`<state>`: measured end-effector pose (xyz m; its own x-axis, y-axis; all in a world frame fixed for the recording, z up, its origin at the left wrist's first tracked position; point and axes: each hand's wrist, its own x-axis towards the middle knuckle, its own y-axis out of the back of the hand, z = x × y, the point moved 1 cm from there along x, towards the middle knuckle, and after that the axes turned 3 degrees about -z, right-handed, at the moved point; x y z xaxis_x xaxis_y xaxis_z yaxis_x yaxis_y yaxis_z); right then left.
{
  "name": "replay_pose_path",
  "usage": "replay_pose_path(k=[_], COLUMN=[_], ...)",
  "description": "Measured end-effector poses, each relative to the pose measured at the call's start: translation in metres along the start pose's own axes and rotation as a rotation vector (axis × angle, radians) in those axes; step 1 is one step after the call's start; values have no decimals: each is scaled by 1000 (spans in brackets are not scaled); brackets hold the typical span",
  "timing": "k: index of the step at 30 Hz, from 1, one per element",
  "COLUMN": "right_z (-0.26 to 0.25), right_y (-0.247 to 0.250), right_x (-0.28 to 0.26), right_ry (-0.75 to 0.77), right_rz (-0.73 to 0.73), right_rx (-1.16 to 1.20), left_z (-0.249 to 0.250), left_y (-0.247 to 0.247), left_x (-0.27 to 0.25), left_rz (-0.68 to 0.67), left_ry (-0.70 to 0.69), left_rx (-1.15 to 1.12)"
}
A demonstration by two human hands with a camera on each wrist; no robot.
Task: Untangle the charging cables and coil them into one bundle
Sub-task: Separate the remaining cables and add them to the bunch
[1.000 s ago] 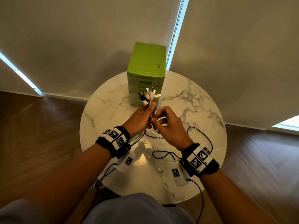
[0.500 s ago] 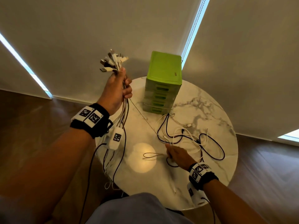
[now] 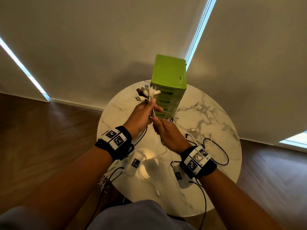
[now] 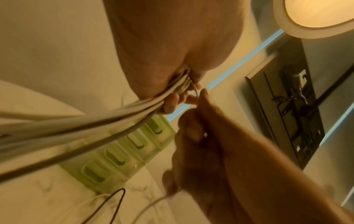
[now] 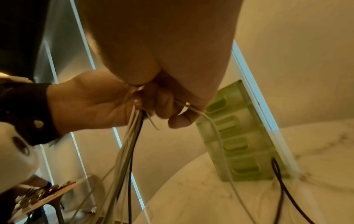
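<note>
My left hand [image 3: 148,112] grips a bundle of white and black charging cables [image 3: 149,94] above the table, with the plug ends fanning out above the fist. The cords of the bundle [image 4: 95,125] hang down past my left wrist. My right hand [image 3: 157,123] is right beside the left, pinching a thin white cable [image 5: 214,128] just below the left fist. The left hand [image 5: 91,103] is wrapped round the cords [image 5: 132,144]. More loose cables [image 3: 193,129], white and black, lie tangled on the table to the right.
A green drawer unit [image 3: 169,75] stands at the back of the round marble table [image 3: 207,110], just behind my hands. Cable ends [image 3: 106,181] hang off the table's near left edge. Wooden floor surrounds the table, and a blind-covered wall is close behind it.
My left hand came down from high on the left to the front of the drawer unit. My right hand left the table and rose to meet it, holding a white cable.
</note>
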<state>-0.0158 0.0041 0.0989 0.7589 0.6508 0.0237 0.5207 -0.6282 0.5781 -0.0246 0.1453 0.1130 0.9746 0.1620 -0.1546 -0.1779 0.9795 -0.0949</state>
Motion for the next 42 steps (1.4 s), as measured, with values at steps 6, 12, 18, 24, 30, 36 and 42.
replay_pose_path(k=[6, 12, 18, 24, 30, 36, 42], right_z=[57, 106, 63, 6, -11, 43, 69], right_y=[-5, 6, 24, 21, 23, 10, 4], right_x=[-37, -59, -17, 12, 15, 3, 6], right_ry=[-213, -389, -261, 14, 137, -118, -83], right_rz=[-274, -341, -69, -66, -166, -423, -266], right_rx=[137, -12, -213, -149, -34, -229, -389], left_z=[33, 52, 17, -9, -6, -1, 8], left_y=[36, 65, 37, 19, 18, 41, 76], left_x=[15, 16, 4, 1, -4, -5, -23], left_rz=[133, 183, -45, -62, -76, 124, 270], left_ry=[-152, -208, -169, -38, -11, -129, -184], left_rx=[-175, -185, 137, 302, 226, 353, 575])
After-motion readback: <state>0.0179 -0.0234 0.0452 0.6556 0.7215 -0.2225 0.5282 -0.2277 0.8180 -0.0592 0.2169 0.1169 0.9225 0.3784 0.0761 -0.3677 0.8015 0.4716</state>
